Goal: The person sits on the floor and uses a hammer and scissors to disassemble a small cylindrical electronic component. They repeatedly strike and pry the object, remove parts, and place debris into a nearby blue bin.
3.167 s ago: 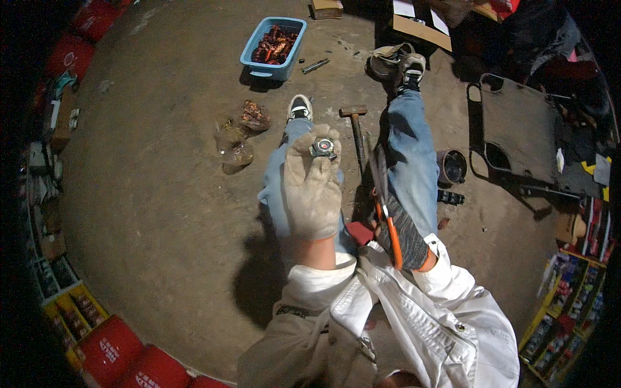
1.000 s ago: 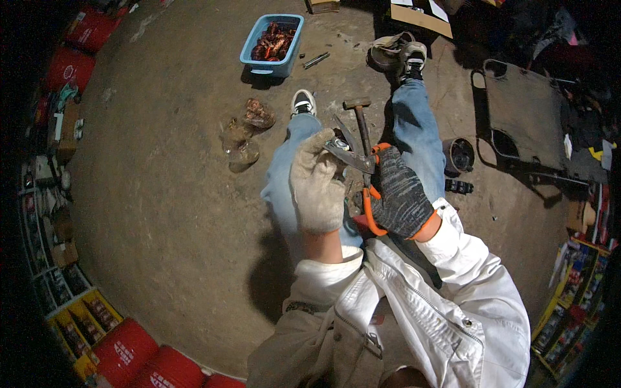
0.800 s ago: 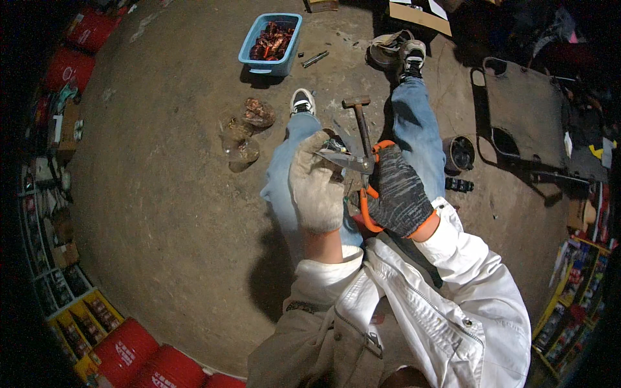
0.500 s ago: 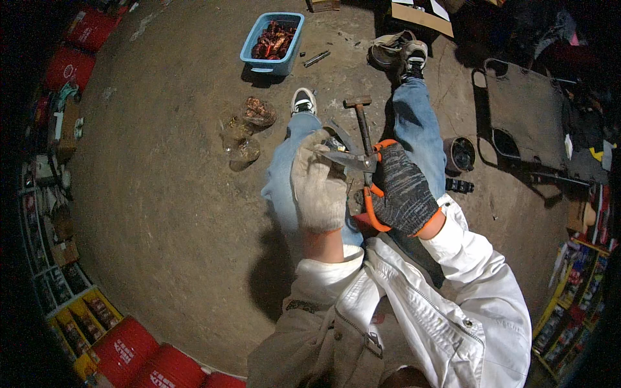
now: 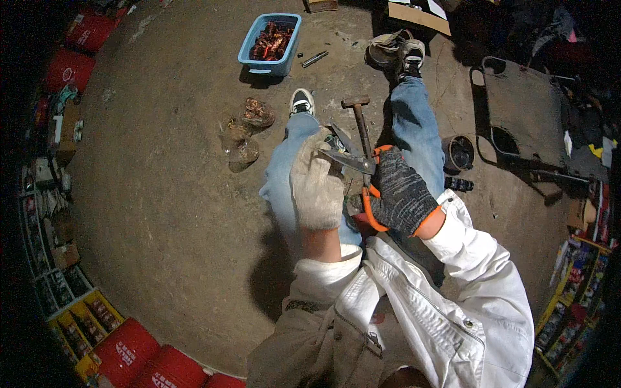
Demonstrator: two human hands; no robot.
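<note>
I sit on the concrete floor with my legs stretched out. My left hand [image 5: 315, 187], in a pale work glove, is closed around a small metal part [image 5: 334, 142] that the glove mostly hides. My right hand [image 5: 401, 194], in a dark glove with orange trim, grips orange-handled shears [image 5: 352, 161]. The shear blades point left and meet the part at my left fingertips. A hammer [image 5: 360, 123] lies on the floor between my legs, just beyond both hands.
A blue tub [image 5: 249, 48] with rusty scraps stands ahead, a short metal rod [image 5: 315, 59] beside it. Clear bags of scraps [image 5: 240, 132] lie left of my left foot. A black round can [image 5: 459, 153] and a dark folded frame [image 5: 524, 116] sit right. Red canisters [image 5: 129, 352] line the lower left.
Earlier my left hand held the part alone. My right hand then rose with the shears, and over the last second the blades have closed in on the part.
</note>
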